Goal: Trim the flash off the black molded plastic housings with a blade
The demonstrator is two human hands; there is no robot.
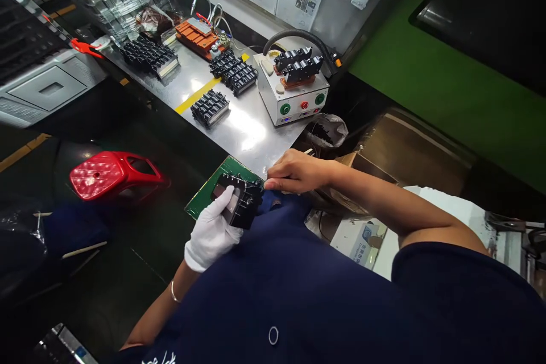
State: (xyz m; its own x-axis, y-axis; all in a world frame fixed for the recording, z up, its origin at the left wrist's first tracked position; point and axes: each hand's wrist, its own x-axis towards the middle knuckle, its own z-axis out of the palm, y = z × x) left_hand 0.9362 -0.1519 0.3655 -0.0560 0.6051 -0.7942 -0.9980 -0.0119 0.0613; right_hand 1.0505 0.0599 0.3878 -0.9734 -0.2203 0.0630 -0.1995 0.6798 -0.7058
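My left hand point(213, 236), in a white glove, grips a black plastic part point(245, 205) just in front of my body, its thumb on a greyish flat area. My bare right hand point(292, 172) is closed at the part's right end, thumb and forefinger pressed together; whatever they pinch is too small to make out. A green board point(200, 202) lies under the part at the table's near corner. Beyond it, a group of black ribbed parts point(210, 108) rests on the metal table point(243, 125).
A white box with buttons point(294, 105) bears two black parts. Farther back sit an orange fixture point(198, 37) and more black parts point(149, 57). A red stool point(100, 176) stands left, an open bag point(330, 131) and cardboard box point(409, 148) right.
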